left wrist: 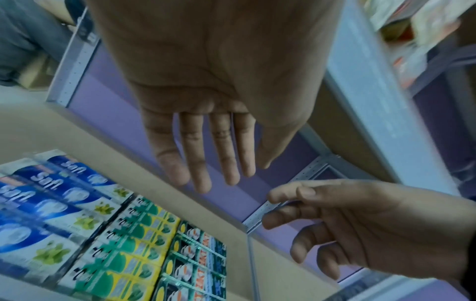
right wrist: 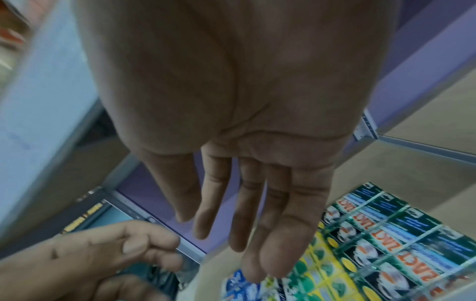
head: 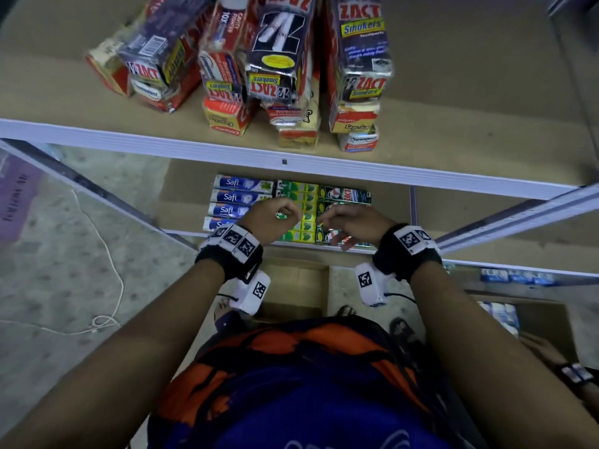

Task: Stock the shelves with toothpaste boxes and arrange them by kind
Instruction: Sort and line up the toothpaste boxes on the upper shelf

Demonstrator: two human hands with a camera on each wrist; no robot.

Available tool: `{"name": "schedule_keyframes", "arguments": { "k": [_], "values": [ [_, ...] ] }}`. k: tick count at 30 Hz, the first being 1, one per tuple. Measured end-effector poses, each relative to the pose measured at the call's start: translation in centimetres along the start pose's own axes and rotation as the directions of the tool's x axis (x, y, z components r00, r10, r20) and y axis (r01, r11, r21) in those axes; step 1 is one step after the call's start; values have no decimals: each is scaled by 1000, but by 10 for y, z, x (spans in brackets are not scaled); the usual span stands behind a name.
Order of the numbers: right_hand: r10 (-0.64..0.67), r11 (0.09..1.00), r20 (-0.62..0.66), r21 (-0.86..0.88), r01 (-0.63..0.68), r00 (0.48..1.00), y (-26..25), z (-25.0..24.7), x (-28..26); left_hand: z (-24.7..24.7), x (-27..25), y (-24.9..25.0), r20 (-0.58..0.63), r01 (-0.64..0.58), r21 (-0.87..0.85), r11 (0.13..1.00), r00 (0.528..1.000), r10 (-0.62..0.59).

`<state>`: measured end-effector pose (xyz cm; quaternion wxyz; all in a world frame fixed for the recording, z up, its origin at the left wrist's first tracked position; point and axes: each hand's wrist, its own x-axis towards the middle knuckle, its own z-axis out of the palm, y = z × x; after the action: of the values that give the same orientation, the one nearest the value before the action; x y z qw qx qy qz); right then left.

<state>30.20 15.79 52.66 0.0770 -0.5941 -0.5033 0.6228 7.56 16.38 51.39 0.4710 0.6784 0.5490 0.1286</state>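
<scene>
Left hand (head: pixel 275 218) and right hand (head: pixel 348 222) empty, fingers (left wrist: pixel 198 163) straight, boxes (head: pixel 296 209) partly hidden

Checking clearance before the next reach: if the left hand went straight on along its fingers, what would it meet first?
Probably nothing close: the left hand is open, empty, fingers pointing over the Safi boxes toward the purple back panel. Depth is unclear.
</scene>
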Motion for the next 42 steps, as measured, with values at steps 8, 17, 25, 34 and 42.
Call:
{"name": "schedule_keyframes", "arguments": {
  "k": [8,17,25,34,42],
  "values": [
    [-338,941,-122,-45,335,933,-61,-4,-78,-49,-43,65,-140,-246,-42,968,961,238],
    [-617,781,-262,-91,618,742,-160,-56,-149,-126,-68,164,-177,-534,109,839,820,545],
    [-621,784,-364,-288,551,694,-218,-88,-149,-187,-57,203,-288,-520,248,817,766,575],
    [-559,786,-390,-531,317,732,-241,-106,-107,-222,-27,202,-180,-375,476,796,844,505],
    [-402,769,-417,-637,53,815,-254,-95,-97,-247,-3,224,166,-369,745,556,910,381]
  ]
}}
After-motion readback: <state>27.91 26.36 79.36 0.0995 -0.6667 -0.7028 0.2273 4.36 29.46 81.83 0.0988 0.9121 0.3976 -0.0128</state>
